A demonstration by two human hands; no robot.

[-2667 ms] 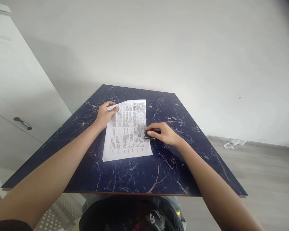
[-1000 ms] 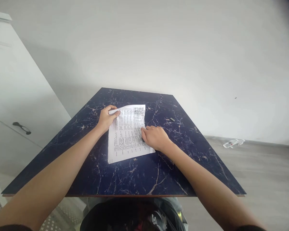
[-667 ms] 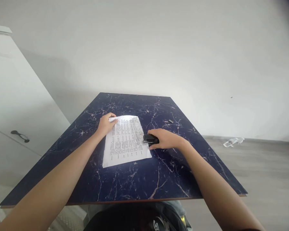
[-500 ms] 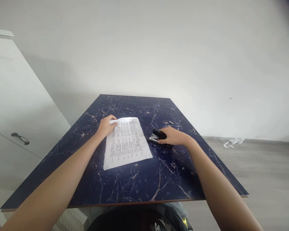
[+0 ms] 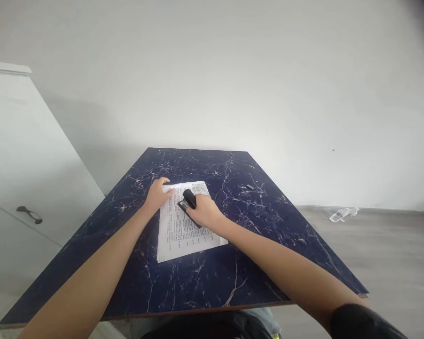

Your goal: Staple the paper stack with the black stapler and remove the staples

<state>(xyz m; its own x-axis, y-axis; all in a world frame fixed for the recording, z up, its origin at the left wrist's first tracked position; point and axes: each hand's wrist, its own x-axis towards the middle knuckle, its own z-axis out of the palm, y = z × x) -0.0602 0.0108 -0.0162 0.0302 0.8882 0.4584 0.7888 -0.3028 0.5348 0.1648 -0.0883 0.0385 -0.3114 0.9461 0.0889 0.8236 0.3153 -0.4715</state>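
Several stacked sheets of printed paper (image 5: 173, 244) lie on the dark blue marbled table. At their far left corner is my left hand (image 5: 157, 197), thumb on the paper and index finger stretched apart from it past the top edge. Its other fingers are hidden. My right hand (image 5: 207, 212) is wrapped around a black stapler (image 5: 189, 197), held over the upper middle of the sheets. The stapler's front end points to the far left, toward my left hand, with a gap between them. Whether the stapler touches the paper I cannot tell.
A small dark strip (image 5: 250, 187) lies on the table (image 5: 198, 165) toward the right edge. To the left stands a white cabinet (image 5: 28, 155) with a dark handle (image 5: 29, 214). Crumpled clear plastic (image 5: 343, 214) is on the floor by the wall.
My right hand has carried the stapler leftward from beside the sheets to above them. My left hand's thumb and index finger have spread at the paper's corner. The view has tilted slightly up.
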